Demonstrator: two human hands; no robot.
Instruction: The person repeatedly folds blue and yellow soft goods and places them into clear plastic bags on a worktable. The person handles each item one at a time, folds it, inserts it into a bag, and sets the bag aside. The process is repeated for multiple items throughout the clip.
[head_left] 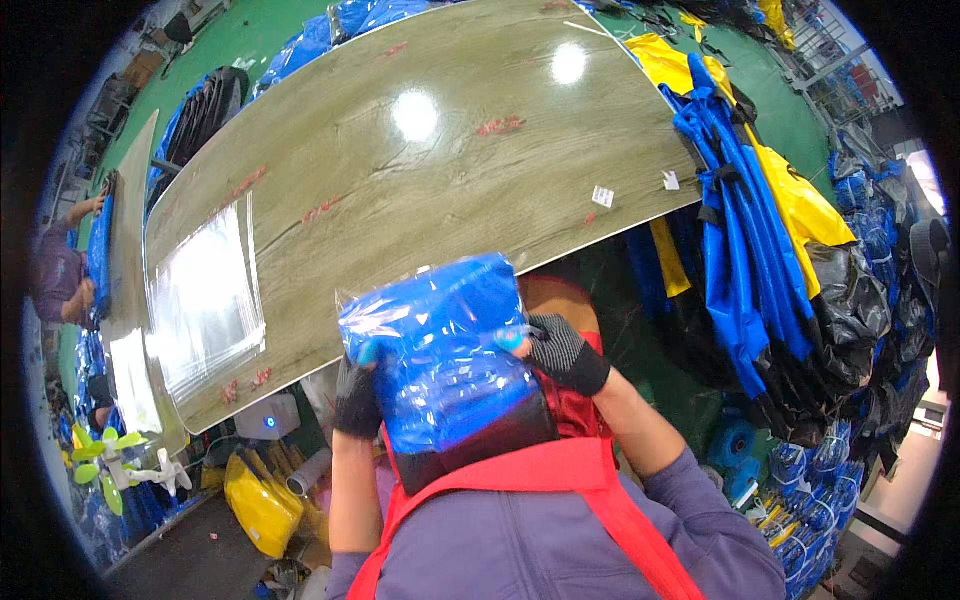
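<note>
Close to my body, at the table's near edge, I hold a folded blue and black bundle in a clear plastic bag (440,350). My left hand (359,395), in a dark glove with bare fingertips, grips its left side; part of that hand is hidden behind the bundle. My right hand (562,352), in a striped grey and black glove, is closed on the bag's right edge, with the thumb on top. The plastic shines and creases across the blue fabric. Beyond it lies the worn brownish tabletop (400,190).
A stack of clear plastic bags (205,310) lies on the table's left. Blue and yellow covers (740,220) hang over its right edge. A green fan (108,455) and a yellow bundle (262,505) are at lower left. Another person's arm (80,300) works at the far left.
</note>
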